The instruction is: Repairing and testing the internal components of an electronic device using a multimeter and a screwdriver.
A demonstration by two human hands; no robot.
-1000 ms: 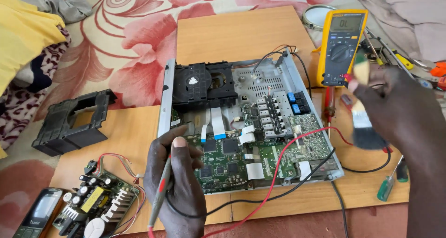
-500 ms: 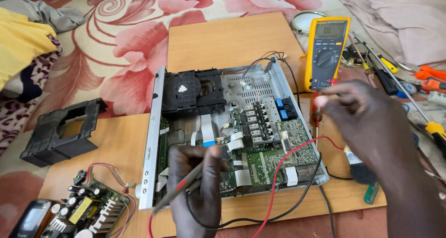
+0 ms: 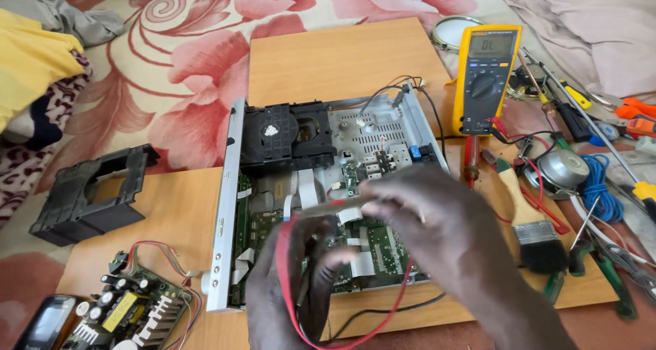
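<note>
Probing step: left hand (image 3: 294,288) fingers clamped on red test lead (image 3: 283,281), right hand (image 3: 437,227) grip unclear through blur, both above circuit board (image 3: 369,247); next needs steady tip placement.

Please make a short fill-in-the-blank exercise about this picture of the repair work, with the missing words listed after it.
1. The case of the multimeter is ______ in colour.
2. The wire looped around the left hand is ______.
3. The paintbrush lies to the ______ of the opened player chassis.
4. Both hands, the right hand too, are above the player's green ______.

Missing words: yellow; red; right; circuit board
</note>
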